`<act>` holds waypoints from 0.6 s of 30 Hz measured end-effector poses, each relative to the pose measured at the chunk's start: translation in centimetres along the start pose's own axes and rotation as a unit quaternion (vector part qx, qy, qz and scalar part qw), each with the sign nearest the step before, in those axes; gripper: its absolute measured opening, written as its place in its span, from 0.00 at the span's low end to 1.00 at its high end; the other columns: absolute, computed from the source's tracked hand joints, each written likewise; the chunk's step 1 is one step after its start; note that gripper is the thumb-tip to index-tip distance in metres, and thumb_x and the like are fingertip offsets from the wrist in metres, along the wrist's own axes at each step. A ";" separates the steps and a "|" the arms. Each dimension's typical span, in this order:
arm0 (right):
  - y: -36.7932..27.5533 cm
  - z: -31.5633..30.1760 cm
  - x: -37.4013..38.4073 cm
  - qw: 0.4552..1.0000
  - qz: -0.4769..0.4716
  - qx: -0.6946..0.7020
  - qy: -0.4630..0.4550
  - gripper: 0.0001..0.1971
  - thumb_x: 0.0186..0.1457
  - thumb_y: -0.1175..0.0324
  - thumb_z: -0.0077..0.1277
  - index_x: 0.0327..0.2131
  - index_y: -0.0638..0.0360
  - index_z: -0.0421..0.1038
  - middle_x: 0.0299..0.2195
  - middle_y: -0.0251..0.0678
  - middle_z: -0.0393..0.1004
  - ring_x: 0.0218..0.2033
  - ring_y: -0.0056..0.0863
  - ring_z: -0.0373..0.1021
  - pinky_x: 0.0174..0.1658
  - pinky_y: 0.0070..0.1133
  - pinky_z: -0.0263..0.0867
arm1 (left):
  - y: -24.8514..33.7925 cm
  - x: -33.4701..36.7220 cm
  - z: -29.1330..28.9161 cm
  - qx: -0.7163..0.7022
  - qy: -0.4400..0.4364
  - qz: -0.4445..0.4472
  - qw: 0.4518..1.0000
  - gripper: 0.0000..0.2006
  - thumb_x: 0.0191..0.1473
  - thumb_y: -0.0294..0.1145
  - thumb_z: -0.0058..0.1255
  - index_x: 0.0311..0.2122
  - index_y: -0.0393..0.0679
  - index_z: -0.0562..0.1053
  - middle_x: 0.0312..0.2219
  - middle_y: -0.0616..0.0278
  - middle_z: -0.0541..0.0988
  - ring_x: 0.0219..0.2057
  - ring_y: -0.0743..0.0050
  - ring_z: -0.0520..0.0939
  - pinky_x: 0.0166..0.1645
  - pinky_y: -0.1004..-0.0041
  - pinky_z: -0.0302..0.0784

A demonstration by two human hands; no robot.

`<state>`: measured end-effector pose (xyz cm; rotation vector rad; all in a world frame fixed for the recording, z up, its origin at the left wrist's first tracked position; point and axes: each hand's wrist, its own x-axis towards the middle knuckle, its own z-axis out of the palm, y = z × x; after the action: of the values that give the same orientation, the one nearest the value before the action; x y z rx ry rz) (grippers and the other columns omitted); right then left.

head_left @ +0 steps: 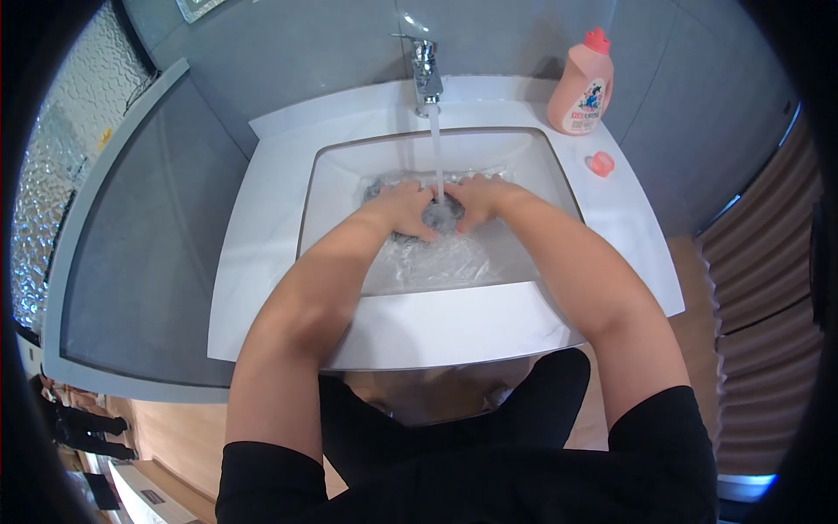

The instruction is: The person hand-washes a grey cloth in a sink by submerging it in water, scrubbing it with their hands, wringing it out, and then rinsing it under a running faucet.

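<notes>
Water from the chrome faucet [426, 74] runs down into the white sink [336, 175] and splashes between my hands. Under the stream lies a dark grey, wet, cloth-like thing [447, 212], partly covered by my fingers and by ripples; its exact kind cannot be made out. My left hand [403, 210] grips its left side, fingers curled and thumb toward the middle. On the opposite side my right hand [478, 199] holds it, with the thumb pointing down and inward. Both hands are low in the basin, at the water, a small gap between them.
A pink detergent bottle [583, 83] stands at the counter's back right corner, with a small pink cap [601, 163] in front of it. White countertop [445, 327] surrounds the basin. A grey-framed panel [157, 227] stands at the left; a pleated brown curtain [768, 297] hangs right.
</notes>
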<state>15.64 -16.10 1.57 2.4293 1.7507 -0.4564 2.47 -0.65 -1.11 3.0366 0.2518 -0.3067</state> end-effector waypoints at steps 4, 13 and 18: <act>0.4 0.7 1.1 1.000 0.012 -0.011 -0.004 0.46 0.41 0.50 0.69 0.65 0.38 0.60 0.59 0.40 0.68 0.62 0.43 0.63 0.63 0.51 0.52 | 1.0 1.0 -0.1 0.009 -0.042 -0.003 0.999 0.40 0.40 0.50 0.67 0.60 0.50 0.69 0.59 0.51 0.68 0.63 0.48 0.66 0.61 0.42 0.64; 1.6 1.0 1.8 0.991 0.030 0.096 -0.087 0.45 0.40 0.52 0.69 0.62 0.52 0.62 0.53 0.48 0.75 0.52 0.44 0.73 0.54 0.33 0.68 | 1.2 0.8 -1.3 -0.098 -0.010 0.012 0.995 0.24 0.44 0.29 0.56 0.51 0.45 0.75 0.44 0.45 0.81 0.48 0.43 0.80 0.53 0.58 0.77; 0.9 -0.3 1.9 0.976 0.038 0.158 -0.142 0.34 0.42 0.49 0.66 0.50 0.61 0.76 0.47 0.48 0.79 0.48 0.42 0.76 0.50 0.35 0.71 | 0.1 2.2 -0.6 -0.123 0.027 -0.049 0.991 0.21 0.43 0.27 0.54 0.48 0.43 0.78 0.43 0.43 0.81 0.48 0.43 0.80 0.52 0.56 0.77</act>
<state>17.07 -14.60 1.18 2.4617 1.5590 -1.0878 4.78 -0.38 -0.97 2.7966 0.4103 -0.1854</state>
